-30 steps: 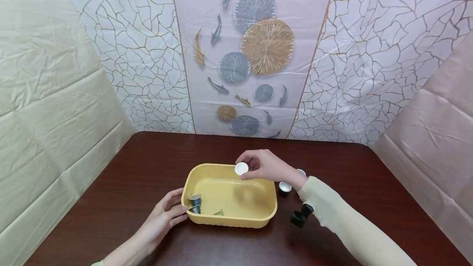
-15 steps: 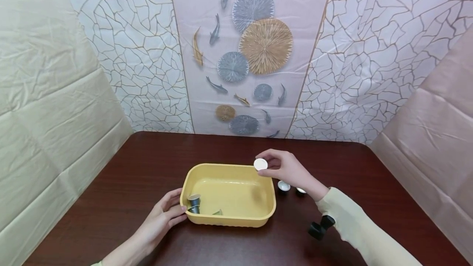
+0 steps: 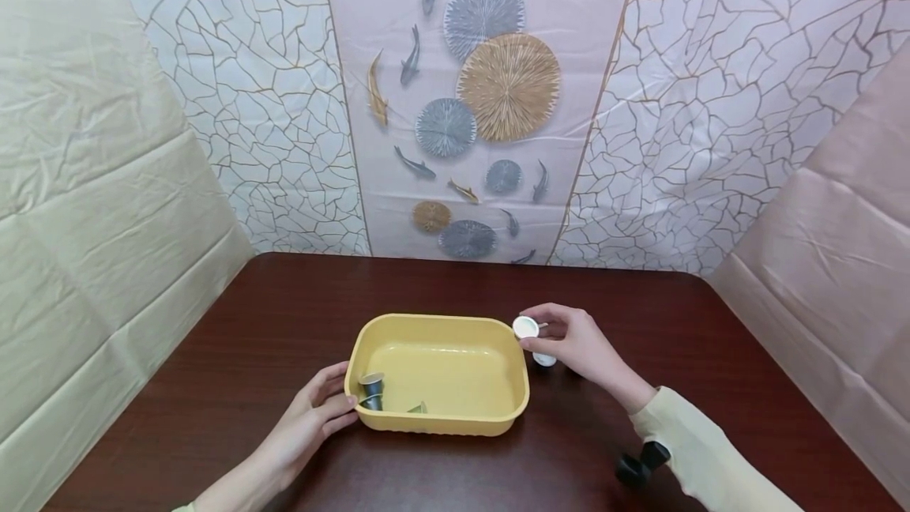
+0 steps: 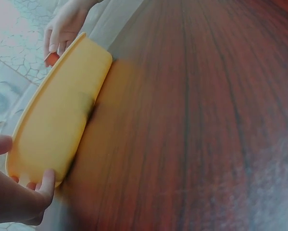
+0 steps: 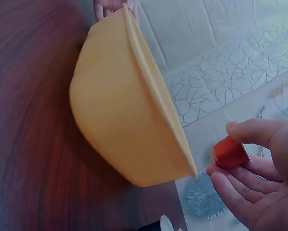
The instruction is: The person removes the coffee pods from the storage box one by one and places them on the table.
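Observation:
My right hand (image 3: 577, 342) pinches a red coffee capsule (image 5: 231, 153) between thumb and fingers, just past the right end of a yellow plastic bin (image 3: 441, 423). In the head view the capsule's white lid faces up toward the camera. My left hand (image 3: 316, 409) grips the bin's left end, thumb at the rim and fingers against the outer wall. Inside the bin, at the front left corner, lie dark capsules (image 3: 374, 392), one against the other. A green capsule (image 3: 418, 408) shows partly behind the front wall.
On the dark wood table (image 3: 298, 299), a dark capsule with a white lid (image 3: 544, 359) stands right of the bin, partly under my right hand. A patterned cloth (image 3: 455, 251) hangs along the table's far edge. A black wrist device (image 3: 642, 463) sits on my right sleeve.
My right hand has moved right, from above the bin to beyond its right rim, and slightly lower, still pinching the red capsule. It now hides a second table capsule. My left hand stays put.

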Demonstrator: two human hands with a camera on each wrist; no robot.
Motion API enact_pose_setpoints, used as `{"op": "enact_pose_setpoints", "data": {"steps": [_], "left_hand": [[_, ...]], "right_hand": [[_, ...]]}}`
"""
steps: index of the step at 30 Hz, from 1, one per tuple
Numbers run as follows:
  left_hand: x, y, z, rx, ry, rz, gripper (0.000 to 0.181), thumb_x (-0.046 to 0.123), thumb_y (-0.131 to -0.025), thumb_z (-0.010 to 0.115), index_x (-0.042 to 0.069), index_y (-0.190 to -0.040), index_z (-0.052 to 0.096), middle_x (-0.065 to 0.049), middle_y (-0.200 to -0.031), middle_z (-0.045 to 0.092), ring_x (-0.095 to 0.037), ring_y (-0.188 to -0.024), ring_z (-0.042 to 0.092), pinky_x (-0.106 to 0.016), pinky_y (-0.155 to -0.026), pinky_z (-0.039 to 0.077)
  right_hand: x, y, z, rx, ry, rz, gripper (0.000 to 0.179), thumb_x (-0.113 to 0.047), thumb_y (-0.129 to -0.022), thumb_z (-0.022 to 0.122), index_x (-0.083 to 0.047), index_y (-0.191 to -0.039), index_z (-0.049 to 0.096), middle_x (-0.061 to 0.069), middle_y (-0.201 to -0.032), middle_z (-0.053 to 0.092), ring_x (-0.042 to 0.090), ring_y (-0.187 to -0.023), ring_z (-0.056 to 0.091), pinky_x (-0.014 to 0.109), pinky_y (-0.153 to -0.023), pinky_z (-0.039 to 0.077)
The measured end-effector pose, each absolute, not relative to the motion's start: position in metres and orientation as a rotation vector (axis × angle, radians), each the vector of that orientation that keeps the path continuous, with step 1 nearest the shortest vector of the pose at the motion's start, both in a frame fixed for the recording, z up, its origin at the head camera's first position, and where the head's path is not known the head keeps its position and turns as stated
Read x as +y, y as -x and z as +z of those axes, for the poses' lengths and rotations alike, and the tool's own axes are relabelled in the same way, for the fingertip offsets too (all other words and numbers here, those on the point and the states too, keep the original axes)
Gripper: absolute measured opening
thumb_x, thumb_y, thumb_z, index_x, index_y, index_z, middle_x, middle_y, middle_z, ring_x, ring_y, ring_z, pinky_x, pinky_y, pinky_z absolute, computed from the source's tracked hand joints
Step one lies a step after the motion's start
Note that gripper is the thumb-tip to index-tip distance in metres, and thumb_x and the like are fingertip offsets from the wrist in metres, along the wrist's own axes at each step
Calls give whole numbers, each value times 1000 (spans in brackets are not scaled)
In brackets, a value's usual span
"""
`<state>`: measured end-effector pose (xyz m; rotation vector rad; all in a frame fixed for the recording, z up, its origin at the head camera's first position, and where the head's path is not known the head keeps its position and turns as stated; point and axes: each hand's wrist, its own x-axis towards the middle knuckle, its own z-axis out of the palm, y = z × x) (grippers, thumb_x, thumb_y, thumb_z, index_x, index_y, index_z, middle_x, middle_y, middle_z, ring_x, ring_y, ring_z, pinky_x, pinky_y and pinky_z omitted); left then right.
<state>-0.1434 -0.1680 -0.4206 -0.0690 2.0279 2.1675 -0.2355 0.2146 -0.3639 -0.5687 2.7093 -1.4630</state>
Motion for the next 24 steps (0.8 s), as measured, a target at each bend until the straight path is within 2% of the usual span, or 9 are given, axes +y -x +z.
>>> {"op": "enact_pose_setpoints", "data": {"steps": [6,13,17,24], "left_hand": [[-168,144,-421,2022,81,2168,61,8,-92,59,5,-148,34,-21,-146,40,-21,-120,55,-31,-94,53],[-169,144,-420,2023,83,2168,61,8,-93,59,6,-148,33,-21,-147,40,-21,-120,55,-31,-94,53],[-168,144,-420,2021,84,2167,62,8,-93,59,6,-149,33,-21,-147,40,-20,-119,55,-31,-94,53],[-167,144,-419,2022,86,2162,62,7,-93,59,6,-149,33,-21,-147,39,-20,-120,54,-30,-94,52]], "right_hand": [[224,226,-371,2682,561,-1530,43,-20,-81,81,-7,-118,66,17,-109,71,19,-91,72,22,-70,56],[233,218,-378,2751,539,-1483,43,-20,-81,81,-5,-119,68,17,-120,69,17,-87,72,20,-72,55],[237,216,-385,2837,491,-1409,41,-20,-80,82,-6,-117,69,14,-114,69,14,-82,70,21,-71,56],[240,212,-392,2903,409,-1345,38,-16,-78,82,-5,-112,69,13,-108,72,13,-82,71,19,-72,55]]}}
